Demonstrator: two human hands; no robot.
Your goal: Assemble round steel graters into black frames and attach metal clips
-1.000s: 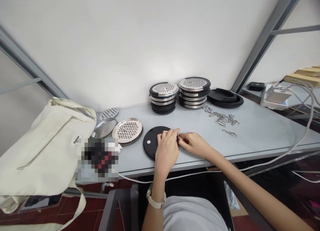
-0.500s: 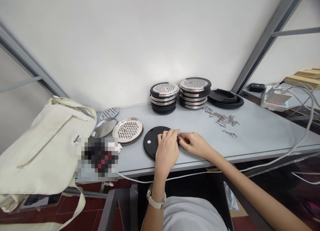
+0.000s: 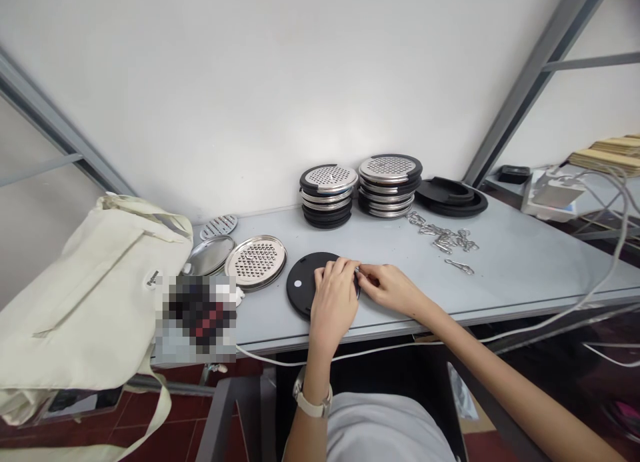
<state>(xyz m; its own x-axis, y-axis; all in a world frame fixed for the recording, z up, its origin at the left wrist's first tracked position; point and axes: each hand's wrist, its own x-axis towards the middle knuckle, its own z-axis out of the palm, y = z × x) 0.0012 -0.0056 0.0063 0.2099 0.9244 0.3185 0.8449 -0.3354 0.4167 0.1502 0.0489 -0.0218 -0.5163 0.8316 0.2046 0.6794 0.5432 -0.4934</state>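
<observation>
Matte black and with no long axis, the round plate (image 3: 303,277) lay flat on the bench (image 3: 515,255), its right part under the left hand (image 3: 334,295), palm down, fingers slightly bent; from my end I couldn't tell whether it gripped or only pressed. At the plate's right rim the right hand (image 3: 385,287) had its fingers bunched, anything between them hidden from me. Left of the plate sat a shiny, pierced steel disc (image 3: 257,261); well right of it, wiry metal clips (image 3: 443,237).

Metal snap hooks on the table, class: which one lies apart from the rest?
The snap hook closest to the front edge of the table: it lies alone; the other hooks are bunched behind it.
</observation>
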